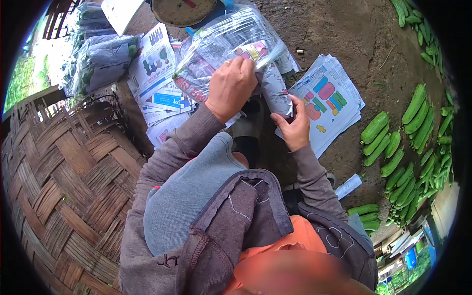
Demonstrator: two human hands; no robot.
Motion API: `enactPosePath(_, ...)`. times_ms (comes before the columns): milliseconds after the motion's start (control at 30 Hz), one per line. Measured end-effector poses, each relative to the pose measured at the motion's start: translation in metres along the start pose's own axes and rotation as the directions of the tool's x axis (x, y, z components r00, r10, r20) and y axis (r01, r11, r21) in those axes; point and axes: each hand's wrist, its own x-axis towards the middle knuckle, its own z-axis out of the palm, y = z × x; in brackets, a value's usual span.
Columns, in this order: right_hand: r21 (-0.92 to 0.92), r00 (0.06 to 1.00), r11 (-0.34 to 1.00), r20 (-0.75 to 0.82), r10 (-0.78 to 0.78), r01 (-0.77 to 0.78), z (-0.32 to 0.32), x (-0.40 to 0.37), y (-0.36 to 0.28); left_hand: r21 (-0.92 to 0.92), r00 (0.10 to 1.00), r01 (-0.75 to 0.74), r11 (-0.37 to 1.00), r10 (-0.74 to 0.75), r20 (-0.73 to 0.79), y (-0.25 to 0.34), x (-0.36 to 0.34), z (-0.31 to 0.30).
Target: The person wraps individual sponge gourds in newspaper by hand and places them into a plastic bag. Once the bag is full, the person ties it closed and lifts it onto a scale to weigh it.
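Note:
My left hand (232,86) is closed in a pinch on the edge of a clear plastic bag (231,27). Several newspaper-wrapped bundles show through the bag's film. Between thumb and fingers, my right hand (296,125) grips the lower end of a newspaper-wrapped roll (275,92). The roll's upper end is at the bag's mouth, beside my left hand; what the paper wraps is hidden. Just right of my right hand lies a stack of newspaper sheets (328,96) with colourful lettering. More newspaper (156,61) is spread left of the bag.
Several green cucumbers (418,115) lie in groups on the dirt ground at right. Filled plastic bags (101,64) of wrapped bundles are piled at upper left. A woven bamboo surface (73,196) occupies the left. A round stool (184,11) stands beyond the bag. One paper roll (348,186) lies near my right forearm.

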Motion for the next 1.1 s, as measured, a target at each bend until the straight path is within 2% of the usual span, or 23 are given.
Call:
enactPosePath(100,-0.151,0.994,0.983,-0.014,-0.110,0.106,0.004,0.006,-0.004,-0.055,0.992,-0.127,0.990,0.126,-0.010,0.000,0.006,-0.001)
enactPosePath(200,0.288,0.993,0.953,0.093,0.070,-0.094,0.019,0.022,0.008,-0.089,0.977,-0.207,0.974,0.210,0.025,-0.004,0.004,-0.002)
enactPosePath(233,0.430,0.977,0.882,0.163,0.137,-0.196,0.021,0.028,0.007,-0.095,0.973,-0.225,0.970,0.229,0.037,-0.007,0.005,-0.003)
enactPosePath(300,0.645,0.916,0.653,0.327,0.232,-0.396,0.020,0.041,-0.005,-0.092,0.969,-0.242,0.966,0.246,0.031,-0.007,0.006,-0.007)
enactPosePath(333,0.694,0.898,0.570,0.366,0.245,-0.439,0.022,0.047,-0.012,-0.095,0.966,-0.254,0.963,0.257,0.026,-0.006,0.007,-0.008)
enactPosePath(433,0.686,0.877,0.546,0.387,0.285,-0.480,0.021,0.062,-0.016,-0.146,0.971,-0.240,0.960,0.239,-0.025,-0.012,0.010,-0.007)
enactPosePath(533,0.439,0.876,0.776,0.381,0.295,-0.453,0.010,0.063,-0.031,-0.161,0.986,-0.165,0.973,0.166,-0.009,-0.011,0.006,-0.010)
enactPosePath(633,0.319,0.948,0.936,0.317,0.044,-0.150,0.002,0.043,-0.017,-0.186,0.994,-0.111,0.976,0.110,-0.015,-0.008,-0.005,-0.002)
enactPosePath(767,0.358,0.973,0.912,0.185,0.141,-0.200,0.015,0.035,-0.014,-0.217,0.989,-0.148,0.965,0.147,-0.018,-0.008,-0.001,-0.004)
enactPosePath(800,0.357,0.989,0.926,0.128,0.079,-0.120,0.021,0.038,-0.019,-0.213,0.990,-0.142,0.967,0.142,-0.017,-0.009,0.001,-0.005)
enactPosePath(900,0.434,0.995,0.897,0.093,0.046,-0.082,0.030,0.052,-0.024,-0.202,0.991,-0.136,0.970,0.137,-0.009,-0.010,0.005,-0.008)
enactPosePath(933,0.504,0.991,0.853,0.084,0.104,-0.133,0.033,0.058,-0.027,-0.206,0.990,-0.140,0.969,0.141,-0.010,-0.009,0.004,-0.005)
enactPosePath(1033,0.581,0.987,0.799,0.079,0.138,-0.158,0.034,0.070,-0.018,-0.198,0.990,-0.144,0.969,0.139,-0.039,-0.006,0.012,0.000)
enactPosePath(1067,0.516,0.981,0.838,0.026,0.192,-0.178,0.037,0.071,-0.026,-0.194,0.990,-0.139,0.971,0.132,-0.046,-0.005,0.013,0.002)
enactPosePath(1100,0.510,0.983,0.843,0.029,0.179,-0.168,0.035,0.073,-0.026,-0.212,0.992,-0.122,0.970,0.115,-0.043,-0.005,0.014,0.004)
